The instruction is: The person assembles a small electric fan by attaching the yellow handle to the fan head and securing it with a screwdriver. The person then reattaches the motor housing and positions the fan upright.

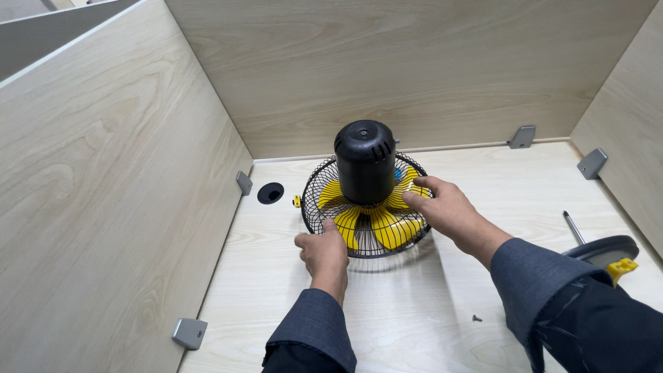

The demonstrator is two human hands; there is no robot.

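Fingers [330, 228] of the left hand [322, 253] are pressed on the near rim of one wire grille [324, 207], thumb out. One fan [366, 200] is stood face down mid-tabletop [414, 324]. The right hand [445, 207] is laid palm-down, its fingers gripping the grille's right rim. One screw [476, 318] is seen. Four brackets are counted.

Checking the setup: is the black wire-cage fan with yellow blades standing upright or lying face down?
Face down: black wire-cage fan rests cage-first on the wooden table, motor housing pointing up.
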